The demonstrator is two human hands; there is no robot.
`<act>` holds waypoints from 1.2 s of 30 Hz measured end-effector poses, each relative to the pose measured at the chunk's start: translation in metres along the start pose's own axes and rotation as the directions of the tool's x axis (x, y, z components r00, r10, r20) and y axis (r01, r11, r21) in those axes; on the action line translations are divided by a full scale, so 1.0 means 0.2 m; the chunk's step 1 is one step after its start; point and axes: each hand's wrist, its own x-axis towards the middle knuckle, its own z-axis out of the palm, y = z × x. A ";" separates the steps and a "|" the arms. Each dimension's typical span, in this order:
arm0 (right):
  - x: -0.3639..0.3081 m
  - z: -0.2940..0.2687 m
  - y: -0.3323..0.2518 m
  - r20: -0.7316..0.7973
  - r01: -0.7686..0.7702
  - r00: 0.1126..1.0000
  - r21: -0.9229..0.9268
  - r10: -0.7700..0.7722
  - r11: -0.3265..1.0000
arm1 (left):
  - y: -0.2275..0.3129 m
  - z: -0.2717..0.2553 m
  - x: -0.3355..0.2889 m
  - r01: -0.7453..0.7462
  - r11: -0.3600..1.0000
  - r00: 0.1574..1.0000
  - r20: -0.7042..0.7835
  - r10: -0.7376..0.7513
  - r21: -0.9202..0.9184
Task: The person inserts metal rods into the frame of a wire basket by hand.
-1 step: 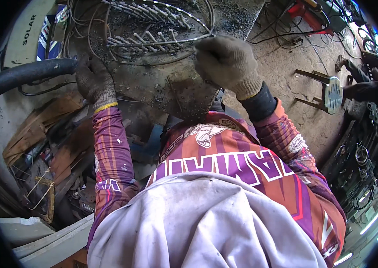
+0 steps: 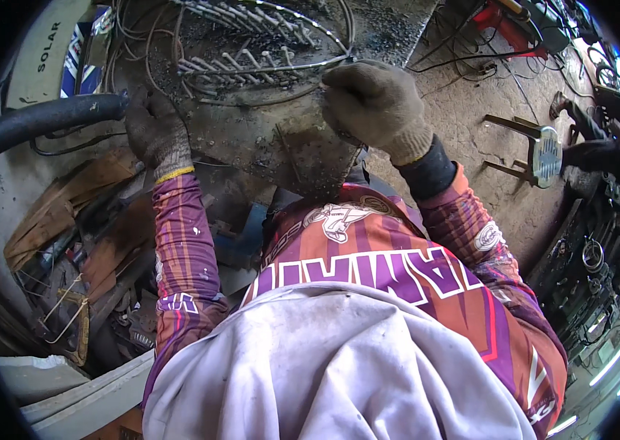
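Two rows of short grey metal rods (image 2: pixel 257 67) stand along a pointed, curved metal frame (image 2: pixel 281 70) at the top of the view, which lies on a dark, grit-strewn metal tabletop (image 2: pixel 244 143). A brownish-grey cable (image 2: pixel 248 104) loops round the near side of that frame, and a thin, rusty-looking bar (image 2: pixel 286 152) lies on the tabletop closer to the person. The right hand (image 2: pixel 374 99), in a grey-brown knitted glove, is just beside the frame's pointed end, its fingers curled inward into a narrow, fist-like shape. The left hand (image 2: pixel 154 130), gloved likewise with a yellow band at the cuff, is also curled narrow, at the end of a thick black cylindrical tube (image 2: pixel 57 121) that runs off to the left. What, if anything, either glove grips cannot be told, since the folded fingers hide it. Both arms wear purple and orange patterned sleeves, and a pale greyish-white cloth (image 2: pixel 332 359) drapes over the lower middle of the view. Beyond the tube is a pale grey-green box (image 2: pixel 39 62) with dark lettering; below it, crumpled brown sheets (image 2: pixel 68 205) lie among clutter. Over on the right, a stool with a pale rounded seat (image 2: pixel 547 156) and dark legs is near another person's dark-clad leg (image 2: pixel 594 150), while a red and grey machine (image 2: pixel 506 28) sits farther up among black cables.
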 end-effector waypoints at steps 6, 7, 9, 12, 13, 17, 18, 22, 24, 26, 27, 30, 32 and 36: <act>-0.01 0.04 -0.07 -0.097 -0.383 0.846 0.573 0.524 0.725 | 0.00 -0.01 0.01 -0.055 0.998 0.998 -0.011 0.055 -0.028; -0.01 0.03 -0.07 -0.098 -0.419 0.824 0.559 0.559 0.715 | 0.02 -0.02 0.01 -0.092 0.995 0.995 0.029 0.093 -0.049; 0.00 0.03 -0.10 -0.137 -0.384 0.847 0.511 0.514 0.769 | 0.04 -0.08 0.02 -0.080 0.994 0.992 0.087 0.087 -0.080; 0.04 0.10 -0.26 -0.211 -0.338 0.873 0.391 0.441 0.856 | -0.05 -0.08 0.08 -0.161 0.975 0.977 0.118 0.180 -0.156; 0.07 0.13 -0.37 -0.197 -0.344 0.889 0.306 0.413 0.888 | -0.09 -0.08 0.08 -0.248 0.952 0.961 0.076 0.264 -0.178; 0.22 0.27 -0.54 -0.194 -0.242 0.950 0.038 0.244 0.970 | -0.12 -0.01 0.13 -0.324 0.895 0.935 0.039 0.352 -0.307; 0.27 0.29 -0.58 -0.167 -0.222 0.964 -0.088 0.206 0.971 | -0.15 0.02 0.13 -0.390 0.858 0.910 0.002 0.415 -0.333; 0.39 0.38 -0.63 -0.139 -0.245 0.966 -0.207 0.220 0.947 | -0.15 0.06 0.15 -0.524 0.760 0.840 -0.083 0.537 -0.385; 0.40 0.40 -0.60 -0.128 -0.240 0.968 -0.253 0.214 0.937 | -0.15 0.07 0.13 -0.523 0.755 0.840 -0.089 0.535 -0.396; 0.40 0.42 -0.59 -0.122 -0.234 0.971 -0.307 0.206 0.923 | -0.14 0.07 0.12 -0.525 0.753 0.840 -0.097 0.534 -0.396; 0.40 0.43 -0.60 -0.118 -0.237 0.971 -0.318 0.210 0.918 | -0.13 0.06 0.12 -0.520 0.748 0.839 -0.083 0.538 -0.412; 0.40 0.44 -0.61 -0.120 -0.283 0.959 -0.336 0.257 0.898 | -0.14 0.09 0.08 -0.502 0.750 0.851 -0.090 0.518 -0.430; 0.41 0.45 -0.61 -0.142 -0.268 0.962 -0.342 0.232 0.901 | -0.14 0.09 0.07 -0.497 0.749 0.857 -0.113 0.503 -0.438; 0.42 0.46 -0.61 -0.121 -0.250 0.968 -0.423 0.219 0.871 | -0.13 0.05 0.09 -0.494 0.767 0.844 -0.015 0.536 -0.409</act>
